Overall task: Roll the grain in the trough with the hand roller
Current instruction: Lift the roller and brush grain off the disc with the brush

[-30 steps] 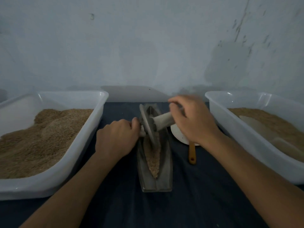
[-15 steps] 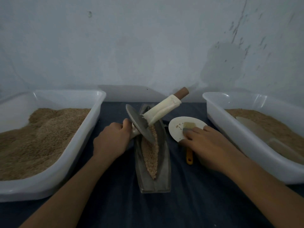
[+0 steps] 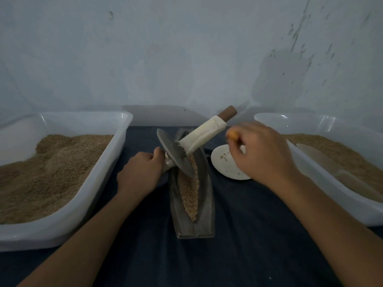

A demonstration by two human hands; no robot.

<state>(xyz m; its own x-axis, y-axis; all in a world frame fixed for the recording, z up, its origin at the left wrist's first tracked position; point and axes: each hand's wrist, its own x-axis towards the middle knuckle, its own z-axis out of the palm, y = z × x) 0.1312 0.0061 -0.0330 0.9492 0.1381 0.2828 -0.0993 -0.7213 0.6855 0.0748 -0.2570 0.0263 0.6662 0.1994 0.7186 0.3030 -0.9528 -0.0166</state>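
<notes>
A narrow metal trough (image 3: 206,189) lies lengthwise on the dark cloth, with brown grain (image 3: 189,189) along its groove. The hand roller (image 3: 176,155), a grey metal disc on an axle, leans tilted in the trough's far half. Its right handle (image 3: 204,134) is cloth-wrapped with a brown tip and points up to the right, free of any hand. My left hand (image 3: 141,172) grips the roller's left handle. My right hand (image 3: 263,154) is raised over a small white dish (image 3: 222,162) and holds a brush by its orange handle (image 3: 232,134); the bristles are hidden.
A white tub (image 3: 99,183) of brown grain stands at the left. Another white tub (image 3: 323,181) at the right holds grain and a pale flat scoop (image 3: 327,162). A bare wall rises close behind. Dark cloth covers the near table.
My right hand let go of the roller's right handle, went down to the brush by the dish and lifted it. The roller tilted, its right handle swinging up.
</notes>
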